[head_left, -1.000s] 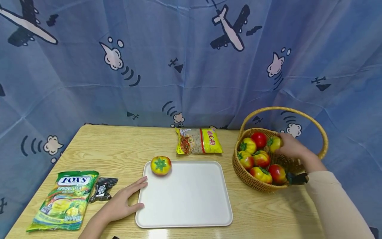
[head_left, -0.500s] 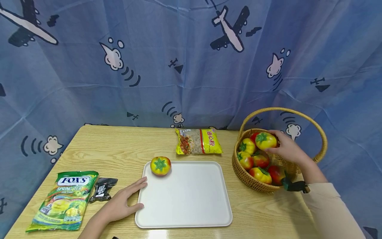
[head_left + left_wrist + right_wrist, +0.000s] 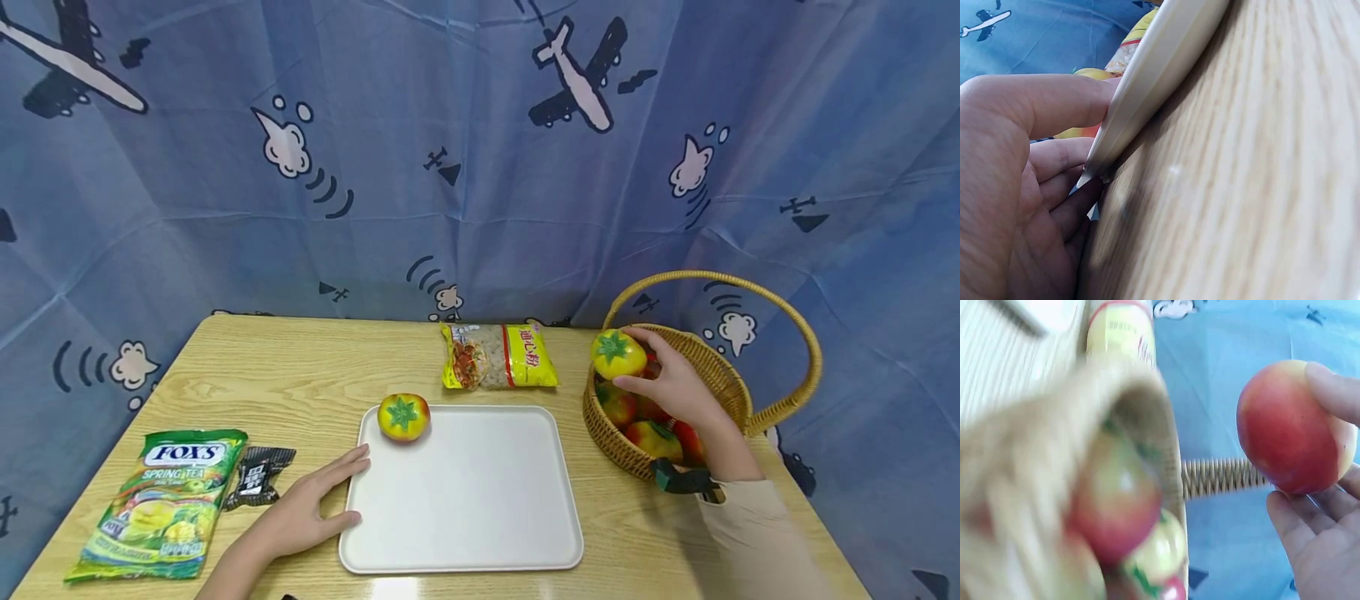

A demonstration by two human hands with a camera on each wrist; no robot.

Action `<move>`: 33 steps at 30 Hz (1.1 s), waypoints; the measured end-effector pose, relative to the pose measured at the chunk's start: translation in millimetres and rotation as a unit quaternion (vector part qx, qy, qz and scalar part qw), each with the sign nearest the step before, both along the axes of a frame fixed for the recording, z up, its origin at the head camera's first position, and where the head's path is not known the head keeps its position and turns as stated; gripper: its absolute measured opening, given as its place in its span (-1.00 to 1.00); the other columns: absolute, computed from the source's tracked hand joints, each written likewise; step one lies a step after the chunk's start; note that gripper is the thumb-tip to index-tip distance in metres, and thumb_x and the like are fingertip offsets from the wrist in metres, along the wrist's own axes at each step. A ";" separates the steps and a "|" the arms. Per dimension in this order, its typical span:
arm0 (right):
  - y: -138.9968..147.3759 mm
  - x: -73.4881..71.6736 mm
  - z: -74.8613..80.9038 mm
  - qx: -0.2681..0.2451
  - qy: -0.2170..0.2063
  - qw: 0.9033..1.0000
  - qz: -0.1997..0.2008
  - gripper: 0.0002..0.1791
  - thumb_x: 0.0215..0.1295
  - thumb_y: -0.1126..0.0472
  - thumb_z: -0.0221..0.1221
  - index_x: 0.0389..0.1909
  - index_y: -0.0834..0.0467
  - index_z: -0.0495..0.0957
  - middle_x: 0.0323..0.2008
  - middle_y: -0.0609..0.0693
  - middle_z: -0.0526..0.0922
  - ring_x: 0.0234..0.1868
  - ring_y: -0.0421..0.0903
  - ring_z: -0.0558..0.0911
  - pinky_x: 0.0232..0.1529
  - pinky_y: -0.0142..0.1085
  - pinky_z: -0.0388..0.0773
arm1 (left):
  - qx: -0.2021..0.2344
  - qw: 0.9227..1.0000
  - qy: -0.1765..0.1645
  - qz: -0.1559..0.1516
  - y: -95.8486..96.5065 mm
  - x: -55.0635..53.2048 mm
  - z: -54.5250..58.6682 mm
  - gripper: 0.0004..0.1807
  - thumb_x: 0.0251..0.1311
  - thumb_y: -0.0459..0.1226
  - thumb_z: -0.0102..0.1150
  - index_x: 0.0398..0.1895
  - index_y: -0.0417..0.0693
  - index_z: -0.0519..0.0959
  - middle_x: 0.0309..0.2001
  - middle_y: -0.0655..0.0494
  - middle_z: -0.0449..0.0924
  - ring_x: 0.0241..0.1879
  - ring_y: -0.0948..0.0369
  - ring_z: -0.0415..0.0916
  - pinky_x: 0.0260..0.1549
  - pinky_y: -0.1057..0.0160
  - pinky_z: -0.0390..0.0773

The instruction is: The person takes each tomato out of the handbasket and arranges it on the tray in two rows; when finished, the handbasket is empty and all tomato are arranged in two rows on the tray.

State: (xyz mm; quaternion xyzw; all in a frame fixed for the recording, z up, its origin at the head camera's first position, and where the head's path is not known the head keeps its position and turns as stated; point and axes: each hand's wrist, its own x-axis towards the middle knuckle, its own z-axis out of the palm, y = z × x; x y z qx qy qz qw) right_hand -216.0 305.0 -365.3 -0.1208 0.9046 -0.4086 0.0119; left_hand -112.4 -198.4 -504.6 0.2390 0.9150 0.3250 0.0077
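Observation:
In the head view my right hand (image 3: 667, 379) pinches a yellow-and-red tomato (image 3: 618, 354) with a green star-shaped top between thumb and fingers. It is over the left rim of the wicker basket (image 3: 731, 367). The right wrist view shows the red underside of this tomato (image 3: 1291, 428). Several similar fruits lie in the basket, partly hidden by my hand. My left hand (image 3: 311, 508) rests at the left edge of the white tray (image 3: 480, 500), fingers extended and touching its rim. Another yellow-and-red tomato (image 3: 403, 417) sits in the tray's far left corner.
A pasta bag (image 3: 498, 356) lies behind the tray. At the left are a green candy bag (image 3: 161, 504) and a small black packet (image 3: 258, 475). The basket's tall handle (image 3: 810, 358) arches over its right side. A blue curtain (image 3: 420, 167) hangs behind the table.
My right hand has lifted the tomato inside the basket and carried it left to the basket's left rim. My left hand and the tray stay in place.

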 end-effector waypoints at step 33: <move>-148.0 4.9 -56.9 -0.260 -0.047 0.960 0.098 -0.16 0.07 0.33 0.34 0.38 0.21 0.15 0.36 0.17 0.23 0.36 0.08 0.28 0.27 -0.39 0.34 | -0.002 1.000 0.003 -0.001 -0.2 -0.4 -1.5 -0.31 0.14 0.09 0.20 0.33 0.09 0.36 0.42 0.18 0.22 0.34 0.00 0.24 0.16 -0.12 0.38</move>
